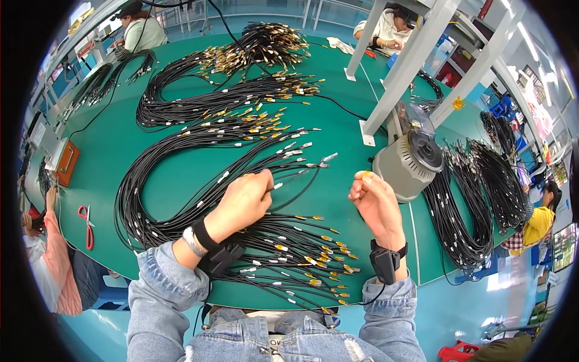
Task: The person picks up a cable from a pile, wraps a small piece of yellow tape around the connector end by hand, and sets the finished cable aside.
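My left hand (246,198) is closed above the middle of a bundle of black cables (142,175). Its fingers pinch what looks like one cable, whose white-tagged end (277,186) pokes out beside them. To the right, my right hand (379,202) is raised over the table with thumb and fingertips together on a small yellow piece (366,174), too small to make out fully. The bundle bends in a U. Its upper ends carry white tags and bare connectors, its lower ends (313,260) yellow tips, reaching below and between my hands.
A grey motor-like machine (401,163) stands right of my right hand, beside metal posts (410,66). More cable bundles lie at the back (181,90) and right (461,223). Red scissors (88,227) and an orange box (67,163) are at left. Several people work around the green table (199,161).
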A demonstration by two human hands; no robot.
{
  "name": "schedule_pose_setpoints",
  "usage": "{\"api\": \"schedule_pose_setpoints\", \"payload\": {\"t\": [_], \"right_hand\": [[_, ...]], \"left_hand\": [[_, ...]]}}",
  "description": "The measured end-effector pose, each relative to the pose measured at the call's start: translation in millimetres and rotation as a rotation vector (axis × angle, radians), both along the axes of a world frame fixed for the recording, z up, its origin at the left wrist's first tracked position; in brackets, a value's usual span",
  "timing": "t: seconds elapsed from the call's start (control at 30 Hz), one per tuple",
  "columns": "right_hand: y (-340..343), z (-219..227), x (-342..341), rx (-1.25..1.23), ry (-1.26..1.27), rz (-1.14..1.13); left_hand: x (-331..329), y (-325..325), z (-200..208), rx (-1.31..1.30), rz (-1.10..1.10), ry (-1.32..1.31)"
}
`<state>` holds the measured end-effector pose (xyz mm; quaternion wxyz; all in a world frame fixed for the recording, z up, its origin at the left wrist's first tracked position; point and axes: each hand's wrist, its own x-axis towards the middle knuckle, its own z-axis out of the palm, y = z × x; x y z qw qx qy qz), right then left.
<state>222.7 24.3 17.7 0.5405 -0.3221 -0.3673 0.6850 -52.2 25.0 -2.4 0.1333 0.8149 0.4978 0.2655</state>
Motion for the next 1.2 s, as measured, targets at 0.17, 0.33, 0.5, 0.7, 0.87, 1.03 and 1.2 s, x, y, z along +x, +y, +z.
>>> {"api": "schedule_pose_setpoints", "payload": {"t": [0.17,0.33,0.5,0.7,0.87,1.03,1.2], "right_hand": [[-7.8,-0.3,-1.7,0.015,0.017,0.020],[-14.5,0.3,-14.4,0.030,-0.075,0.138],[-24.5,10.5,-21.0,0.078,-0.212,0.222],[-31.9,1.9,-38.3,0.020,-0.286,0.356],[-34.5,-7.1,-62.0,0.131,-0.384,0.048],[-36.0,-10.2,-66.7,0.198,-0.370,0.010],[-38.0,-6.4,-59.5,0.287,-0.415,-0.143]], "left_hand": [[34.7,13.1,16.9,-0.370,-0.116,-0.264],[73.7,16.7,34.6,-0.191,-0.172,-0.438],[66.6,10.8,39.1,0.070,-0.115,-0.236],[15.6,-16.4,18.5,0.251,-0.135,-0.023],[6.0,-31.4,18.8,0.152,-0.186,-0.137],[16.7,-28.8,18.2,0.137,-0.211,-0.184],[40.1,-17.1,22.8,0.272,-0.169,-0.260]]}}
